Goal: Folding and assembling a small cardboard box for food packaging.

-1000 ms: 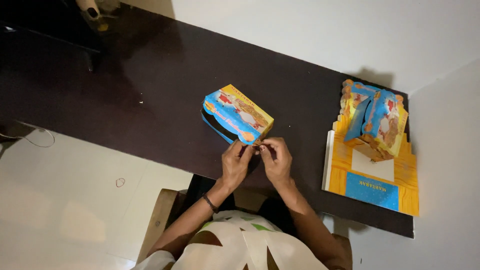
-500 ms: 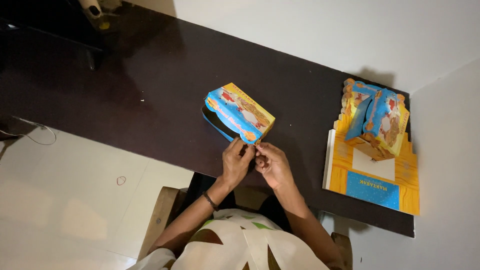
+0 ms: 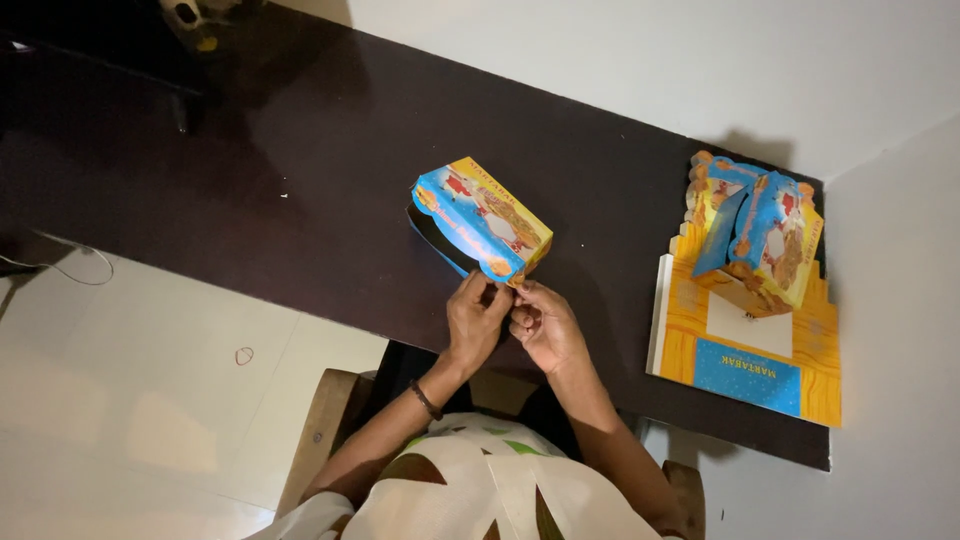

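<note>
both hands (image 3: 512, 325) pinch box (image 3: 482, 218) corner — tabletop (image 3: 300, 180)

Single head view, steeply down, table (image 3: 300, 200) near.

Dark brown desk (image 3: 300, 200) running from ten o'clock down to four o'clock, set against a white wall (image 3: 650, 60). At three o'clock, a stack of flat yellow-and-blue cardboard sheets (image 3: 745, 365) lying on the desk, with folded blue-and-orange boxes (image 3: 765, 235) resting on its far end. At six o'clock, a wooden chair (image 3: 320, 430) over pale floor tiles (image 3: 120, 400), a thin cable (image 3: 70, 268) at nine o'clock.
</note>
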